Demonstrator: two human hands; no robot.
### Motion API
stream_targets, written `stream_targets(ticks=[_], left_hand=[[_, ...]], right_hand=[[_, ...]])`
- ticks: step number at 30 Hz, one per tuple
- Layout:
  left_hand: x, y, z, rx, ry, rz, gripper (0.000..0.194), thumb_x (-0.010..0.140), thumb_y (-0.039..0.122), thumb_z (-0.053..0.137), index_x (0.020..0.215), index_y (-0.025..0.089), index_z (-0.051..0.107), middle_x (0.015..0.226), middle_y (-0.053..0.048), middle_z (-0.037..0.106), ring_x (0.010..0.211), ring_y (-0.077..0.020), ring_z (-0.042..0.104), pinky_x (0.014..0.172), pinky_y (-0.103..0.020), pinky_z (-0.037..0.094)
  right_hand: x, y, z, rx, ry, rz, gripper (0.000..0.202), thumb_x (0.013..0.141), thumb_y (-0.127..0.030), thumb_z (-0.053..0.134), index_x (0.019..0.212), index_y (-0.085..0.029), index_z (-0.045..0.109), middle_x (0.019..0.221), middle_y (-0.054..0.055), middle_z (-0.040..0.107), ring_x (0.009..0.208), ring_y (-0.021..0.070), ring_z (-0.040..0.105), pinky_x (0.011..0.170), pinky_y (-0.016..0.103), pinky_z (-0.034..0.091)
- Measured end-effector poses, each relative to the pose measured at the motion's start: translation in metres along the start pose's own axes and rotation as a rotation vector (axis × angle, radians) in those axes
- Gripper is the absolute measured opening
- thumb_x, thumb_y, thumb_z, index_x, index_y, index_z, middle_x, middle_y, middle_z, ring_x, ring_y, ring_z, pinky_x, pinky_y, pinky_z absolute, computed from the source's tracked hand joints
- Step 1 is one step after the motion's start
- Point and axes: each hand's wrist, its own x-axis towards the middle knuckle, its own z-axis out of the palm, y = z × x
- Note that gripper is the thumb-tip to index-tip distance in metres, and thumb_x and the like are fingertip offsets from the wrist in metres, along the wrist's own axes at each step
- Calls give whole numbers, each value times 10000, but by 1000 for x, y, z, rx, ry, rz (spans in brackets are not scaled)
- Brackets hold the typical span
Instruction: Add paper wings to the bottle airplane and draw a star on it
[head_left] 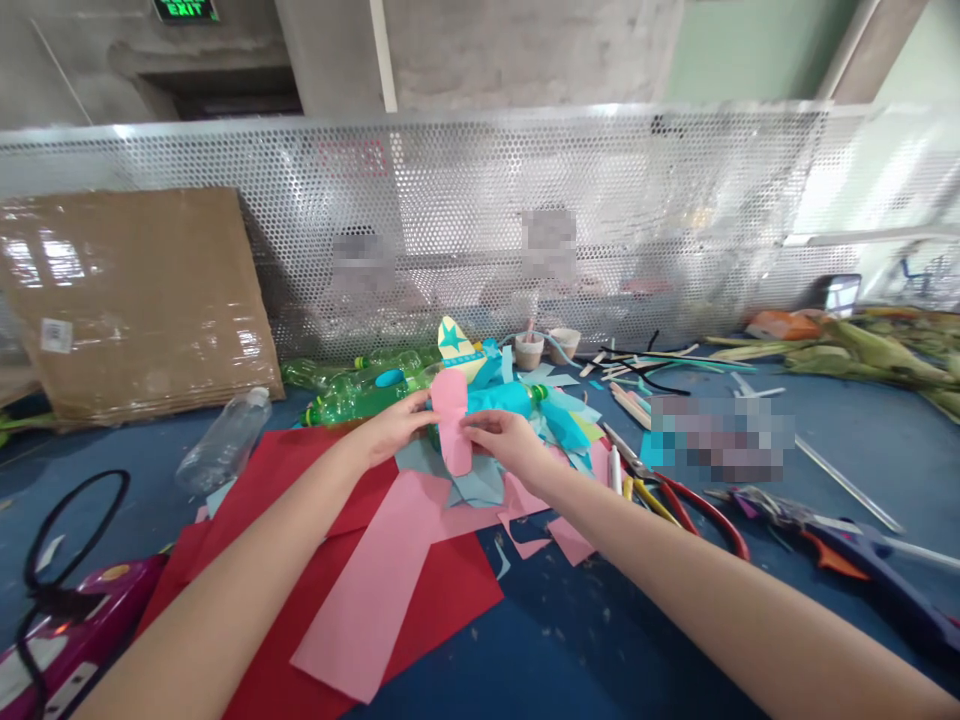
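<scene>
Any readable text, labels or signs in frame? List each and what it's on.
"EXIT": green lit sign on the wall at top left, cut off by the frame edge.
White sticker on the cardboard sheet: too small to read.
Reddish marking behind the perforated screen: blurred, unreadable.

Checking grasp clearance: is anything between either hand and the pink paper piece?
Nothing visible. The left hand and right hand both pinch the pink paper piece directly, one at each edge. The green bottle lies behind it, not between.
</scene>
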Motion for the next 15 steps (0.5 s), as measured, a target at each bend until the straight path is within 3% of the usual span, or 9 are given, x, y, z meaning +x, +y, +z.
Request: stream_targets(ticks=[4, 8, 10, 11, 12, 15], left_hand=[[0, 1, 0, 11, 21, -9, 436, 656, 322, 774, 1064, 210, 669, 1155, -79, 685, 1173, -292, 561, 1023, -446, 409], [0, 6, 2, -3, 11, -17, 347, 652, 281, 785, 977, 204, 695, 1072, -72, 717, 1078, -270, 627, 957, -412, 478], [-1, 10, 2, -28, -5, -11, 308, 663, 251, 781, 960, 218, 704, 1059, -51, 727, 1029, -237, 654, 915, -364, 511], [-2, 12, 2, -36, -13, -6, 289, 684, 238, 771, 965, 226, 707, 1061, -40, 730, 1001, -218, 667, 880, -335, 530], [-2, 13, 2, -12, -21, -1, 264, 717, 234, 753, 977, 238, 710, 1051, -25, 737, 959, -192, 682, 827, -298, 550], [-2, 13, 0, -30, -43, 11, 271, 797, 220, 695, 1066, 249, 691, 1054, -7, 743, 871, -136, 696, 746, -223, 565]], right_hand=[[-11, -15, -24, -105, -55, -22, 106, 765, -129, 648, 829, -184, 711, 688, 29, 728, 686, 178, 700, 673, 310, 575], [-44, -43, -82, -354, -48, -73, 50, 699, -167, 701, 703, -217, 704, 676, 11, 711, 680, 194, 662, 656, 309, 505], [-72, -60, -117, -541, 28, -71, 21, 720, -204, 687, 707, -220, 686, 696, 21, 705, 694, 201, 644, 668, 309, 459], [-88, -68, -134, -831, 103, -78, 53, 767, -245, 648, 718, -225, 655, 706, 19, 698, 682, 191, 635, 651, 298, 436], [-104, -73, -149, -1094, 190, -29, 109, 810, -278, 600, 716, -227, 619, 696, 27, 686, 664, 196, 628, 615, 301, 408], [-151, -69, -184, -1376, 390, 163, 279, 854, -326, 547, 597, -231, 493, 587, 85, 631, 606, 239, 600, 574, 344, 353]])
